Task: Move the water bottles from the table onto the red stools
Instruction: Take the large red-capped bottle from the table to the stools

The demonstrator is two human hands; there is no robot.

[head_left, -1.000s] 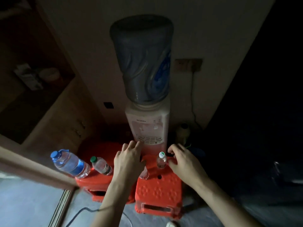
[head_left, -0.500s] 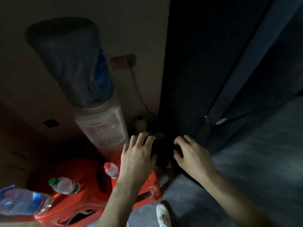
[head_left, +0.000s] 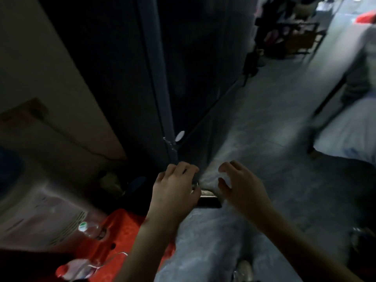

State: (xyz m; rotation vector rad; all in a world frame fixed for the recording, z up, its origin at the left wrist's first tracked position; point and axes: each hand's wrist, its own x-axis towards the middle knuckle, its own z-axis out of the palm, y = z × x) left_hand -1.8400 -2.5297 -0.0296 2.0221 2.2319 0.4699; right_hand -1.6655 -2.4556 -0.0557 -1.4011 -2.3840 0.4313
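A red stool (head_left: 120,233) shows at the lower left, blurred by motion. A small clear bottle with a green cap (head_left: 87,228) stands on it, and another clear bottle (head_left: 79,268) lies near the stool's bottom edge. My left hand (head_left: 175,192) hovers above the floor to the right of the stool, fingers loosely curled, holding nothing. My right hand (head_left: 242,186) floats beside it, fingers bent and empty. Neither hand touches a bottle.
The white water dispenser (head_left: 36,216) stands at the left against the wall. A dark door or panel (head_left: 154,78) rises ahead. Grey floor (head_left: 274,139) stretches to the right toward a pale table (head_left: 352,131) and dark furniture (head_left: 284,37) at the back.
The view has swung right, away from the stools and dispenser toward the open floor. Both hands have left the stool area and hang empty in the air.
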